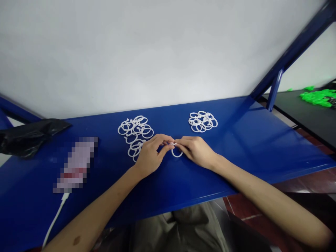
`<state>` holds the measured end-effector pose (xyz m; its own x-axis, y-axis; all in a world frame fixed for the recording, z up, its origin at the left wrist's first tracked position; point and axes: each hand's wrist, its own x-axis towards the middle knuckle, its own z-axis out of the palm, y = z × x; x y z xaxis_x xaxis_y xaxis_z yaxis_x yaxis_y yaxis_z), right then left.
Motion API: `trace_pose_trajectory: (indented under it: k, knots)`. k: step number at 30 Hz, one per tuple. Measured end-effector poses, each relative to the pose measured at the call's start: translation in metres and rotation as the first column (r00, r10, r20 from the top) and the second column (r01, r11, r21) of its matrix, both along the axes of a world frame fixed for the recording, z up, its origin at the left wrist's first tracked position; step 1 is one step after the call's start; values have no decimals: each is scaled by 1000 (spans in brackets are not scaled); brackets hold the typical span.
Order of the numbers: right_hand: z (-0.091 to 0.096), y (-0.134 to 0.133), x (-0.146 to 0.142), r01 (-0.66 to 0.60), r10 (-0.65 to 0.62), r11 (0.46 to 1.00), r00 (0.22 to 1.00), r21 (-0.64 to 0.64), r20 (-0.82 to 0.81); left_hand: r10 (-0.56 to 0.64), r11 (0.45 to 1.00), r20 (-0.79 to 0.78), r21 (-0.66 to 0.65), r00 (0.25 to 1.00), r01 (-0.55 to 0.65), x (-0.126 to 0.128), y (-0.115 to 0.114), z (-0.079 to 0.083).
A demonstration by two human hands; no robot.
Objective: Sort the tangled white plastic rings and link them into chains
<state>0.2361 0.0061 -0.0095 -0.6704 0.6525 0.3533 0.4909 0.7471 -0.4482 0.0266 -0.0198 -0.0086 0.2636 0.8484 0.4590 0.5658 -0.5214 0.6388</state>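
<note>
Between my two hands is a white plastic ring (177, 155), its loop hanging below my fingertips. My left hand (151, 154) pinches it at the upper left, thumb and fingers pressed together. From the other side my right hand (198, 149) grips the ring's upper right; the joint at the top is partly covered by fingers. Beside my left hand lies a loose pile of white rings (135, 129), several of them with open ends and small knobs. Beyond my right hand sits a second, tighter cluster of white rings (202, 121).
The blue shelf (168, 189) ends at a front edge near my lap. A blurred-out flat object (77, 162) with a white cable (56, 215) lies left, before a black plastic bag (34, 134). Blue metal struts (275, 89) rise right; bright green items (319, 97) lie on a dark table.
</note>
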Motion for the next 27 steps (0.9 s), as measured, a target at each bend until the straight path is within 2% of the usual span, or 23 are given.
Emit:
trace_pose_trajectory:
  k: [5,9,13,16,18,20,22,25,27]
  knots:
    - [2,0,0,-105,105,993,994,55,5,-31,998,16,64,999,30,-1,1,0]
    - [4,-3,1,-118,109,984,991,134,77,-70,988,23,143,997,66,-2,0,-2]
    - [4,-6,4,-149,109,968,975,202,196,-85,983,20,162,996,81,-1,-4,-5]
    - [3,-7,4,-170,117,963,963,209,245,-93,984,-10,152,996,94,1,-5,-6]
    - [3,-6,3,-149,109,973,971,179,215,-91,985,-49,145,995,98,0,-2,-6]
    - [4,-1,3,-110,94,986,988,126,124,-58,984,-125,160,991,78,-3,3,-4]
    - [6,9,6,-37,37,995,999,88,9,44,980,-239,198,970,5,-12,11,-2]
    - [9,30,24,201,-186,973,974,110,-130,282,952,-417,233,864,-198,-30,22,0]
    - [9,45,41,391,-365,912,911,124,-191,377,926,-511,225,773,-303,-42,26,1]
